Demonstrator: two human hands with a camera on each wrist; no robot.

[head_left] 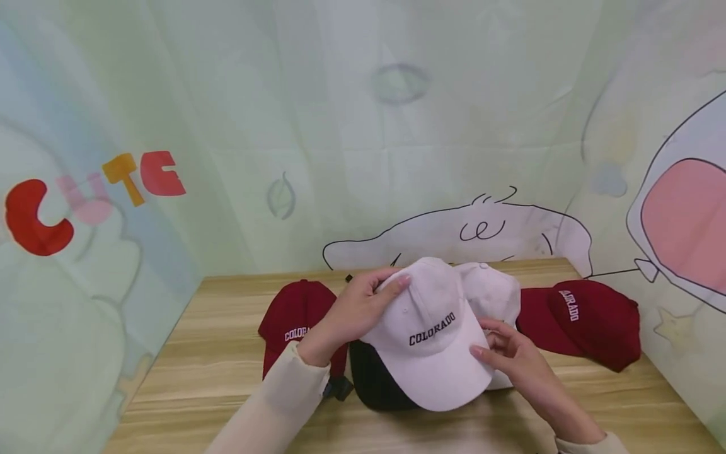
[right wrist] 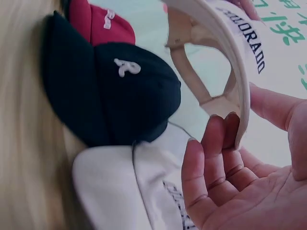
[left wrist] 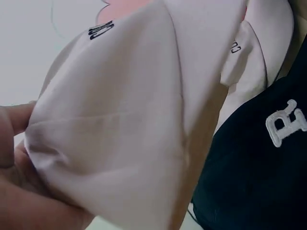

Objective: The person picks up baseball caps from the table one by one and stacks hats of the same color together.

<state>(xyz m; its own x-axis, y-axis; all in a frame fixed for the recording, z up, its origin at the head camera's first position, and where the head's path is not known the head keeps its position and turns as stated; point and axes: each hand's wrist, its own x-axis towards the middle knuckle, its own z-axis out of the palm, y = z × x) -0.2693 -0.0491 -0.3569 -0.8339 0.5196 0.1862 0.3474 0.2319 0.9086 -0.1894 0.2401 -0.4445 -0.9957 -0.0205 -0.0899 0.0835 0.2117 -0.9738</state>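
A white baseball cap (head_left: 433, 315) with dark COLORADO lettering is held up between both hands, its brim tilted down towards me. My left hand (head_left: 360, 309) grips the crown's left side, thumb on the outside; in the left wrist view the cap (left wrist: 120, 96) fills the middle. My right hand (head_left: 524, 366) pinches the brim's right edge; the right wrist view shows its thumb outside and its fingers (right wrist: 211, 148) curled beneath. A black cap (head_left: 377, 378) with a white letter, clearer in the right wrist view, lies partly hidden below. Behind stands a second white cap (head_left: 496, 293).
One maroon cap (head_left: 306, 302) sits to the left, partly covered by my left forearm, and another maroon cap (head_left: 595, 325) to the right. All rest on a wood-grain table (head_left: 198, 353). A printed curtain (head_left: 351, 157) hangs behind the table and along its sides.
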